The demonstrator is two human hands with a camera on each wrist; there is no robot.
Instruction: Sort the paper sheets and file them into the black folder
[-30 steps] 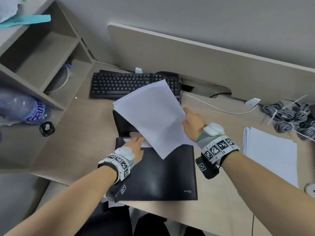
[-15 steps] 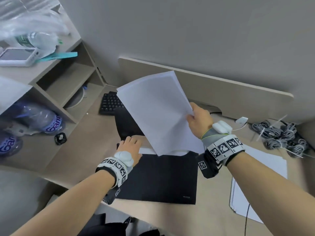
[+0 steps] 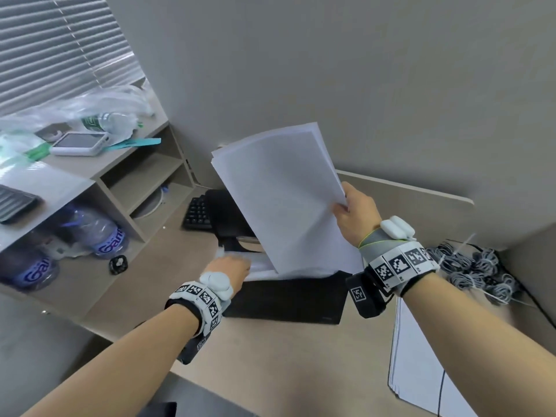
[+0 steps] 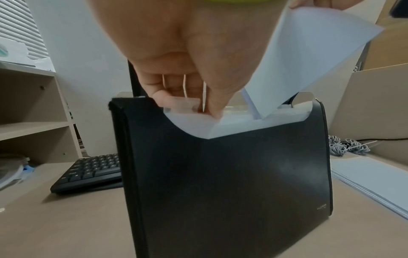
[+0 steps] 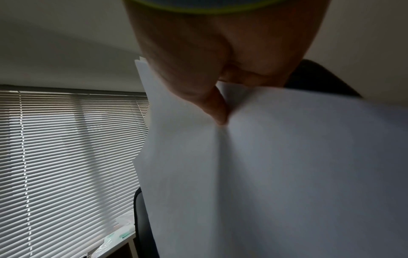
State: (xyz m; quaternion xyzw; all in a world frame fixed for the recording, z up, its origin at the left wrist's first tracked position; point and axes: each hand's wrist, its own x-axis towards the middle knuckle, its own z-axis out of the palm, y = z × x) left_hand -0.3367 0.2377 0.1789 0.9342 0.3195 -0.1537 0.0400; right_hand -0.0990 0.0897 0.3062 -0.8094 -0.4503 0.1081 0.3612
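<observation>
So, black folder (image 3: 288, 296) lies flat on the worktop (image 3: 270, 356) w/ its mouth away from the person, front edge near the worktop's near edge. Left hand (image 3: 231, 270) has fingers curled into the mouth, pinching the translucent dividers (image 4: 194, 122) apart. Right hand (image 3: 356, 215) grips a bundle of paper sheets (image 3: 282, 200) by its right edge, thumb on top, held tilted above the folder; bottom corner dips into the opening per left wrist view. Open room: bare worktop at near centre, btwn the arms. Hidden: folder's far flap and most of the keyboard (image 3: 197, 213) sit behind the sheets; right fingers under the paper can't be seen. Around: second paper stack (image 3: 421, 371) just right of the folder, partly under the right forearm; coiled cables (image 3: 475, 269) far right; shelf unit (image 3: 141, 182) at left w/ water bottles (image 3: 99, 233).
</observation>
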